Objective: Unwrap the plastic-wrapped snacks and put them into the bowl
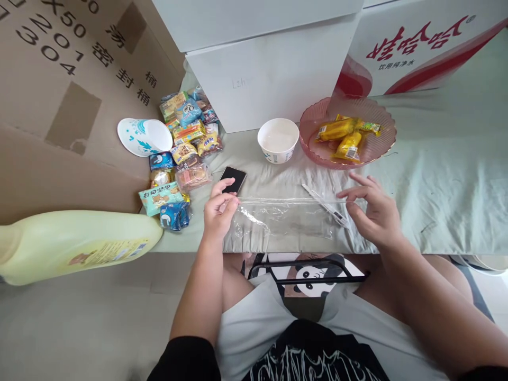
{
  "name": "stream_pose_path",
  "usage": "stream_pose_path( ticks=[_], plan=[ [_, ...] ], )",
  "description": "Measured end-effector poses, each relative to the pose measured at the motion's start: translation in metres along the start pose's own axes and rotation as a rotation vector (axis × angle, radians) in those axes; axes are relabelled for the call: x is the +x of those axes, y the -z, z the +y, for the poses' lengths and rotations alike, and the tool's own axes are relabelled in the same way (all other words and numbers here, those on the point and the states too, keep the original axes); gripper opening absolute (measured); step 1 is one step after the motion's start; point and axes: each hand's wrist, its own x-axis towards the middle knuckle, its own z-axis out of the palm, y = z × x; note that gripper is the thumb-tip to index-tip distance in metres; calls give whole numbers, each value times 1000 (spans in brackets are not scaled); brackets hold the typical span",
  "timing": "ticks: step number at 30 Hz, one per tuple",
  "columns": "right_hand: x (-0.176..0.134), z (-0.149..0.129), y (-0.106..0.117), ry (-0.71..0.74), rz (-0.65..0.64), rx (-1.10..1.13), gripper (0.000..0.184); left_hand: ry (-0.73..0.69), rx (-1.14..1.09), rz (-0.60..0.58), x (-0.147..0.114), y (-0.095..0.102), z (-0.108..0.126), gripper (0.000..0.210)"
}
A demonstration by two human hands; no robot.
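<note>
A clear plastic bag (283,218) is stretched between my two hands at the table's front edge. My left hand (219,209) pinches its left corner between thumb and finger. At the other end, the thumb and forefinger of my right hand (371,209) close on the bag's upper right corner, the other fingers raised. A white-handled utility knife (327,206) lies under and beside the bag, close to my right hand. Just behind my left fingers is a dark phone (235,179), partly covered by them.
Behind the bag stand a white paper bowl (278,138) and a pink scalloped bowl (311,151) with yellow-wrapped snacks (341,132). Packaged snacks (188,132), a tipped paper cup (145,136) and a pale yellow bottle (87,241) are left. Boxes (273,74) line the back.
</note>
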Motion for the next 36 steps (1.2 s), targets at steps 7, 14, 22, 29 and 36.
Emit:
stream_pose_path(
  ticks=[7,14,22,29,36],
  plan=[
    [-1,-14,4,-346,-25,143,6,151,-255,50,2,-11,13,32],
    [0,-11,4,-486,-65,267,15,510,-385,-2,7,-20,29,39],
    [-3,3,4,-182,60,174,18,742,-299,-489,2,-28,31,45],
    [-10,-9,-15,251,-239,-40,35,696,-222,-821,0,-32,36,42],
    [-16,-21,-11,-6,-344,-17,13,566,-241,-362,6,-21,24,41]
  ],
)
